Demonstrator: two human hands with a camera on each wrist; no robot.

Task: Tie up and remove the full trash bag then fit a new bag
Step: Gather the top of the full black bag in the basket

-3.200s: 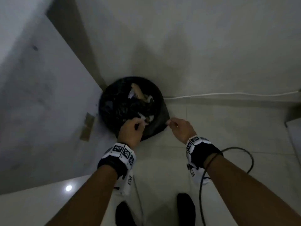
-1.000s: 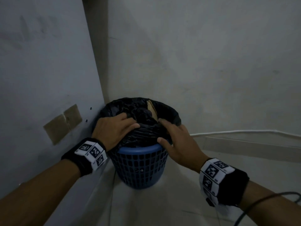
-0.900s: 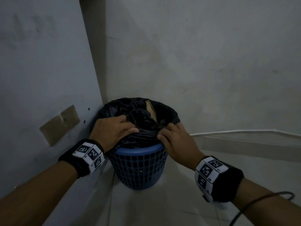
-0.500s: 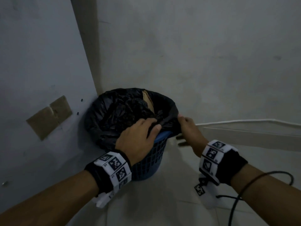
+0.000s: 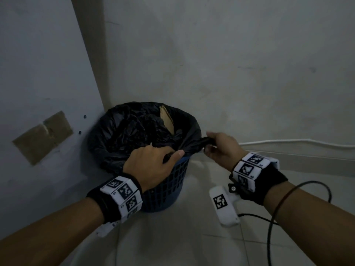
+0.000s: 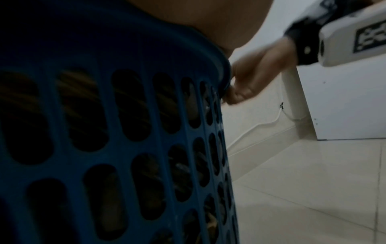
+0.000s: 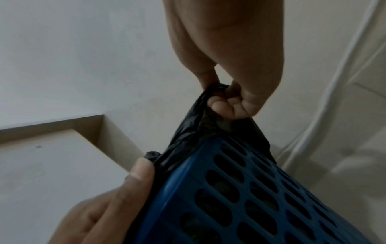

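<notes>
Progress is early: trash bag (image 5: 134,131), black, sits in the blue basket (image 5: 169,187) in the corner btw two walls, mouth wide open, w/ cardboard (image 5: 166,118) and crumpled stuff showing inside. Right hand (image 5: 222,148) has its fingers (image 7: 221,105) curled round a bunched bit of the bag's edge and holds it out past the rim on that side; the right wrist view shows the plastic pinched tight btw thumb and fingers. Left hand (image 5: 151,167) lies over the near rim, thumb (image 7: 140,171) against the black film at the basket's edge; whether its other fingers actually clamp the bag I can't tell, they're hidden over the rim. Far side of the bag looks draped over the rim. So, judging from this: edge partly freed on one side only, nothing gathered, no knot, bag not lifted out. Left to do: free the rest, gather, tie, remove, fit new bag. No fresh bag in view.
</notes>
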